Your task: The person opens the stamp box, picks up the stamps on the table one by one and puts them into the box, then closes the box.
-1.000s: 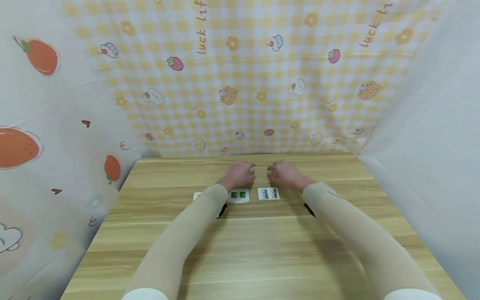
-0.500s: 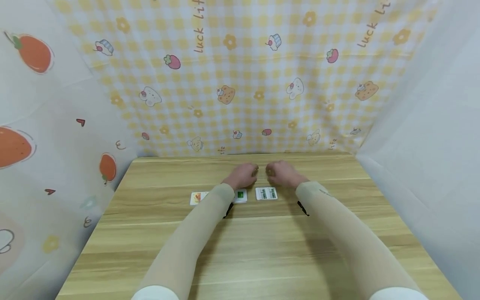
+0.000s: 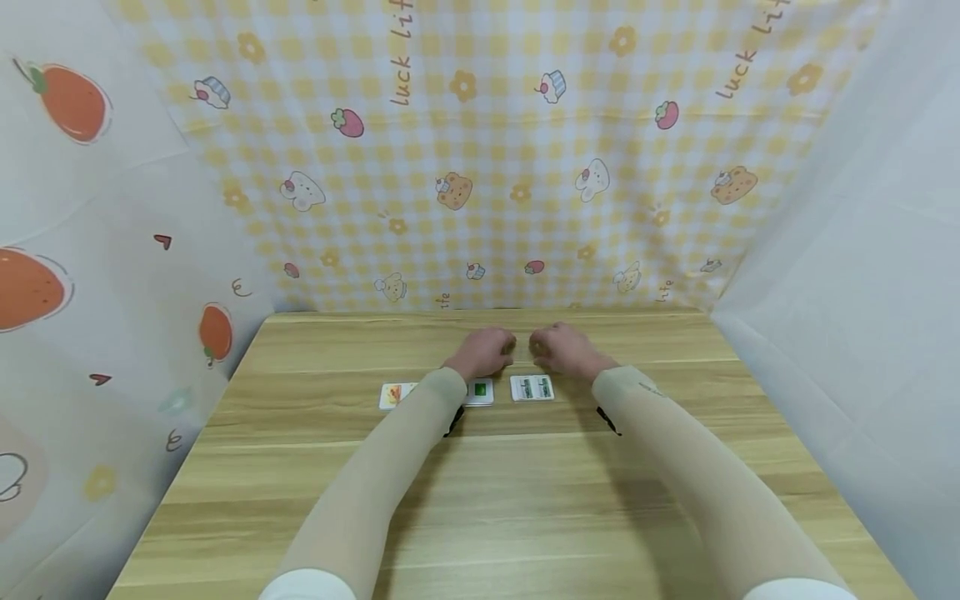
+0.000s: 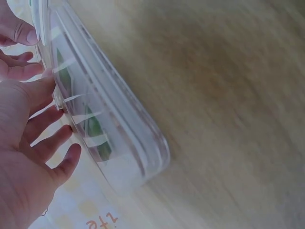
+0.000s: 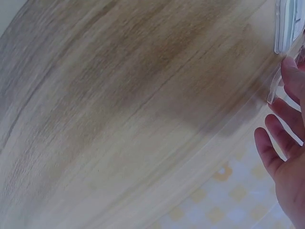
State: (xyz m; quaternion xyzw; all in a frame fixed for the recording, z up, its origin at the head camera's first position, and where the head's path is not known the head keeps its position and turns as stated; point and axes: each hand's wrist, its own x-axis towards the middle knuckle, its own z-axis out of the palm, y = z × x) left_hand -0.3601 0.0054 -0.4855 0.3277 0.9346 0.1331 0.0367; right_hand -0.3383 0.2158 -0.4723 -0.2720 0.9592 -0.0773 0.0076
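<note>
Both hands meet beyond the row at the far part of the table. A thin clear plastic piece (image 5: pixel 273 88) spans the space between them. My left hand (image 3: pixel 483 352) pinches one side of it, thumb against fingers in the left wrist view. The other side is between the thumb and index finger of my right hand (image 3: pixel 564 350), its other fingers loosely bent. Beside the left hand, a clear flat case with green pictures (image 4: pixel 93 126) stands close. On the table, a white picture card (image 3: pixel 532 387) lies near the right hand.
A green-pictured card (image 3: pixel 481 392) lies partly under the view of the left sleeve. Farther left, a card with an orange picture (image 3: pixel 393 395) is partly covered by the same sleeve. A checked curtain (image 3: pixel 487 167) hangs right behind the table's far edge (image 3: pixel 360 315).
The hands have come slightly closer together, the left one moving a little right. More of the orange-pictured card now shows, while the left sleeve covers more of the green one.
</note>
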